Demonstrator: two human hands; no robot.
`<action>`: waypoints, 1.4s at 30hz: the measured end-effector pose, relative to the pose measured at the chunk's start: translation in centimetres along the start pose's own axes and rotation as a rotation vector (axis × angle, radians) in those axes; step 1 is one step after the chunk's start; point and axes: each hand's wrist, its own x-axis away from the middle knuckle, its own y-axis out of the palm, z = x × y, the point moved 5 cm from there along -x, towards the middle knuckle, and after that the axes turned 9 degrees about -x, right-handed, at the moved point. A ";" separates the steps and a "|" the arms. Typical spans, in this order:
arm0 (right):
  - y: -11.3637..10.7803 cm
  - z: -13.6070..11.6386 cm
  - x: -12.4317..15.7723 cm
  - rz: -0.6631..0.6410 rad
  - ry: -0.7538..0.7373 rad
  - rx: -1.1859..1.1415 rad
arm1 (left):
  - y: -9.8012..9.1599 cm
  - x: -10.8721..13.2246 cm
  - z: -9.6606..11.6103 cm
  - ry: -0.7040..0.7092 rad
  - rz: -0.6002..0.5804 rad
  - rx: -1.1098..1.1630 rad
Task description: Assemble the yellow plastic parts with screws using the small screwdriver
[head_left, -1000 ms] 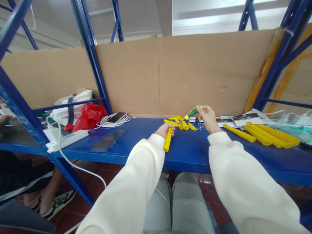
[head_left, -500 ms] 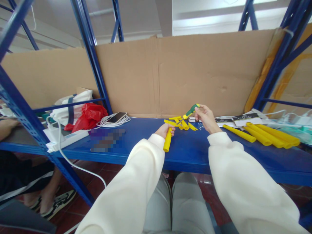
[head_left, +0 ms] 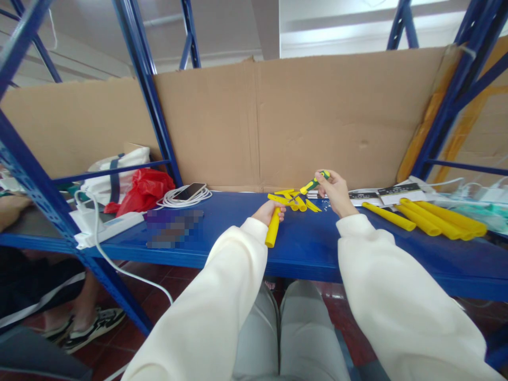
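Note:
My left hand (head_left: 269, 211) is closed around a yellow tube (head_left: 272, 231) whose free end points down toward me over the blue shelf (head_left: 222, 233). My right hand (head_left: 335, 191) grips a green and yellow screwdriver (head_left: 313, 184), its tip angled down-left toward the top of the yellow tube and a small pile of yellow pieces (head_left: 297, 201) lying on the shelf between my hands. Tiny pale bits, perhaps screws, lie by the pile.
Several long yellow tubes (head_left: 426, 219) lie at the right beside printed cards (head_left: 392, 193). A phone (head_left: 191, 190) on a coiled white cable, a red bag (head_left: 143, 191) and a power strip (head_left: 109, 226) sit left. Cardboard backs the shelf. Another person's legs (head_left: 79, 312) are lower left.
My right hand shifted the screwdriver slightly, dipping then lifting its handle; the tip stays by the yellow pieces. The left hand and tube stayed put. The person at left moved an arm.

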 end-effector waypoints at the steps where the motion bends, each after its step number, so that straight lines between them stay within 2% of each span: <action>1: 0.0 -0.1 0.0 -0.013 0.007 -0.004 | 0.0 -0.1 0.0 0.000 -0.006 0.001; 7: 0.5 0.1 0.2 -0.204 0.170 -0.065 | -0.3 -0.1 0.0 0.025 0.015 0.012; 9: 0.6 0.2 0.3 -0.233 0.208 -0.074 | -0.3 0.0 0.0 0.030 0.042 0.000; 11: 0.5 0.3 0.3 -0.215 0.201 -0.056 | -0.3 0.1 0.0 0.030 0.071 -0.022; 16: -0.1 0.3 0.2 -0.030 0.099 0.060 | 0.0 0.3 0.0 0.002 0.081 -0.077; 21: -0.4 0.5 0.3 0.046 0.112 0.059 | 0.3 0.6 0.1 0.015 0.077 -0.099; 27: -0.6 0.9 0.5 0.007 0.243 -0.013 | 0.3 0.9 0.1 0.026 0.089 -0.111; 33: 0.1 0.4 0.6 -0.088 0.355 -0.125 | 0.3 0.9 0.1 0.011 0.098 -0.092; 37: 0.1 0.4 0.4 -0.107 0.311 -0.127 | 0.1 0.6 0.1 0.016 0.089 -0.083; 42: -0.5 0.9 0.1 -0.021 0.185 -0.025 | -0.3 -0.4 -0.1 0.055 0.062 -0.056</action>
